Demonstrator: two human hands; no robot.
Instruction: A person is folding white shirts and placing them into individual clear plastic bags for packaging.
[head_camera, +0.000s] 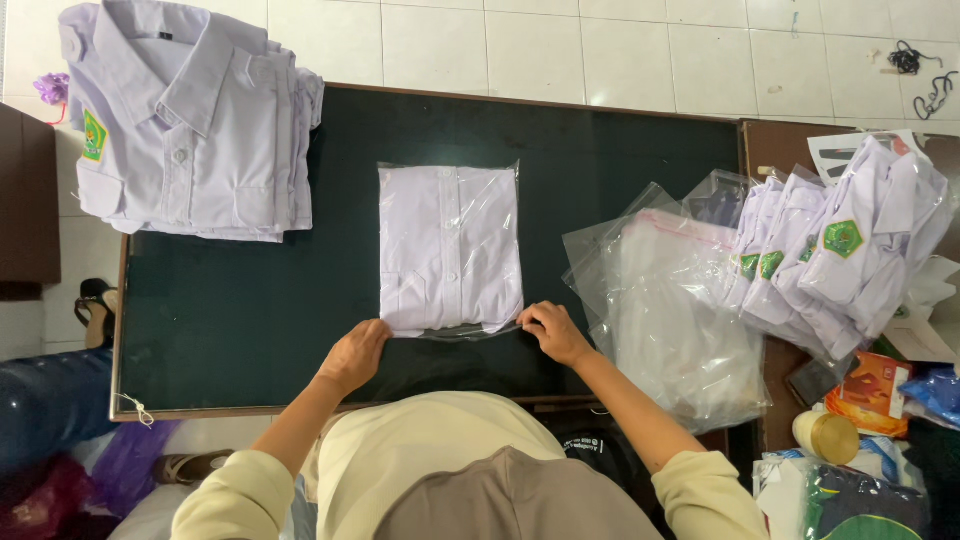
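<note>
Head view | bagged shirt (449, 247) flat on table (230, 300) | left hand (355, 355) pinches bag's near-left corner | right hand (553, 331) pinches near-right corner | empty bags (665, 320) lie right

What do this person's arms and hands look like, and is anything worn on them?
Both hands, the left hand and right hand, are bare, with no gloves. No ring or watch is visible. The forearms are uncovered; pale yellow sleeves are pushed up to about the elbows.
</note>
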